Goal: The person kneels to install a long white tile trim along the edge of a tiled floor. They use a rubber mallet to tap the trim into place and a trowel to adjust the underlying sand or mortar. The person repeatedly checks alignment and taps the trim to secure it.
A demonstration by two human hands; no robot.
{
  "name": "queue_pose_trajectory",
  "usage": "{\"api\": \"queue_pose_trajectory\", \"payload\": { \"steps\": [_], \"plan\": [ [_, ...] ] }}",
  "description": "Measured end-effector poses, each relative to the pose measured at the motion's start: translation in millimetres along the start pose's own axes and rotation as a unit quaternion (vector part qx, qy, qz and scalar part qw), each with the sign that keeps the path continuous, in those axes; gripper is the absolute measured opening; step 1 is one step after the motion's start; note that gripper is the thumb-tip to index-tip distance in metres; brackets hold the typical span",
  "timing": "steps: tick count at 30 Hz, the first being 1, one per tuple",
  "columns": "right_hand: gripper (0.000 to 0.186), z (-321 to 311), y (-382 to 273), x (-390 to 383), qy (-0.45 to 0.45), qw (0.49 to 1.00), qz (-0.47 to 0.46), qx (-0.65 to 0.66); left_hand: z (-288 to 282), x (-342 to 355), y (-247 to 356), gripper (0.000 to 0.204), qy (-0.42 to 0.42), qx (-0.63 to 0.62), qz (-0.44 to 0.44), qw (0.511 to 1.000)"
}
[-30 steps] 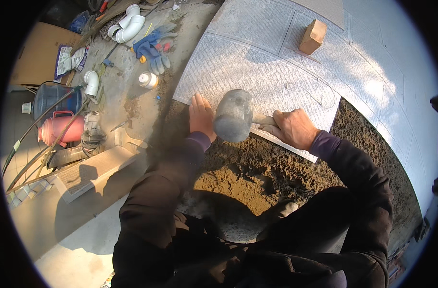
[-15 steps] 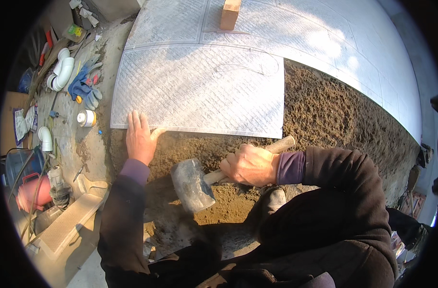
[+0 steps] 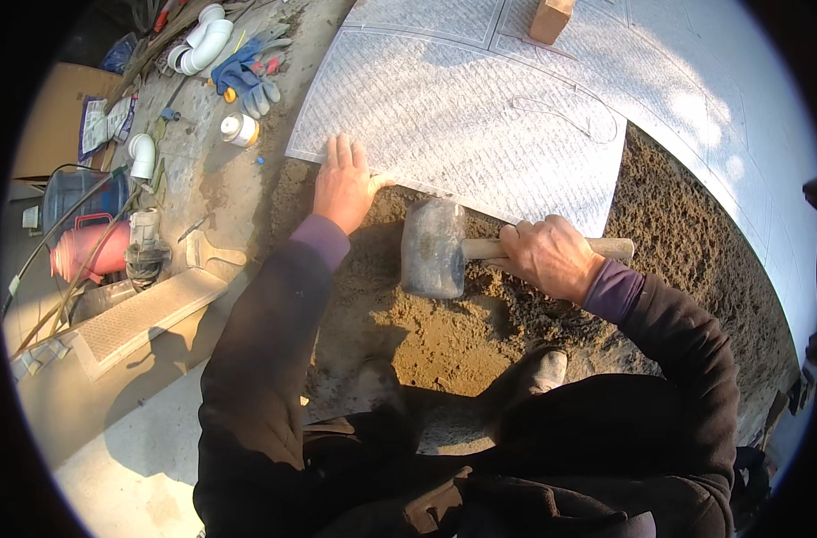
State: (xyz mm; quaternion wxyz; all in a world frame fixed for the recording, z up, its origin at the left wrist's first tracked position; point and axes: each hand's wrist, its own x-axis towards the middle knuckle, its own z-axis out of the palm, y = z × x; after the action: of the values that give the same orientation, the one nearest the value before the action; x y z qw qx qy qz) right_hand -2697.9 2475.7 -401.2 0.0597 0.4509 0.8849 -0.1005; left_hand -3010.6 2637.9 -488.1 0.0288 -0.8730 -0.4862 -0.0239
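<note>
1. Rubber mallet [image 3: 444, 248] is sitting in the right hand [image 3: 549, 257], whose fingers are wrapping tightly around the wooden handle [image 3: 605, 247] about midway along it.
2. Left hand [image 3: 343, 184] is lying flat and spread, fingers extended, pressing on the near edge of the large pale textured paving slab [image 3: 480, 125]; it is grasping nothing.
3. Mallet's long axis is running roughly level across the view: the grey head is pointing toward the person's left, and the handle's free end is sticking out to the right past the fist.
4. Mallet's head is hanging over the sand bed [image 3: 444, 332], just in front of the slab's near edge, between the two hands and nearer the left one without touching it.
5. A small wooden block [image 3: 552, 18] is resting on the slab's far side, well apart from both hands.
6. Work gloves [image 3: 247, 76] and white pipe fittings [image 3: 202, 40] are lying on the ground to the left.
</note>
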Motion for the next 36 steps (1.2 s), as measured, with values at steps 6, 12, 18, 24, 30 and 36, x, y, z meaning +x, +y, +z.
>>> {"api": "queue_pose_trajectory", "payload": {
  "steps": [6,12,18,24,30,36],
  "plan": [
    [0.043,0.9,-5.3,-14.2,-0.023,0.998,0.010,0.053,-17.6,-19.2,-19.8,0.082,0.022,-0.115,0.028,0.993],
    [0.055,11.8,-41.8,-46.9,-0.086,0.946,0.016,0.312,-22.5,-70.0,-84.7,0.078,0.011,-0.054,-0.023,0.998],
    [0.064,40.5,-77.2,-67.0,-0.272,0.845,0.041,0.458,24.1,-45.9,-100.5,0.079,0.065,-0.160,-0.087,0.981],
    [0.067,56.2,-78.9,-80.4,-0.350,0.864,0.012,0.361,-7.4,-76.3,-41.9,0.081,-0.016,-0.165,0.010,0.986],
    [0.064,62.1,-73.8,-83.5,-0.379,0.856,-0.018,0.352,-52.6,-144.9,36.8,0.087,-0.155,-0.125,0.252,0.947],
    [0.060,65.9,-66.1,-95.3,-0.385,0.844,-0.037,0.372,14.4,-12.8,-76.8,0.084,0.035,-0.068,-0.117,0.990]
  ]
}}
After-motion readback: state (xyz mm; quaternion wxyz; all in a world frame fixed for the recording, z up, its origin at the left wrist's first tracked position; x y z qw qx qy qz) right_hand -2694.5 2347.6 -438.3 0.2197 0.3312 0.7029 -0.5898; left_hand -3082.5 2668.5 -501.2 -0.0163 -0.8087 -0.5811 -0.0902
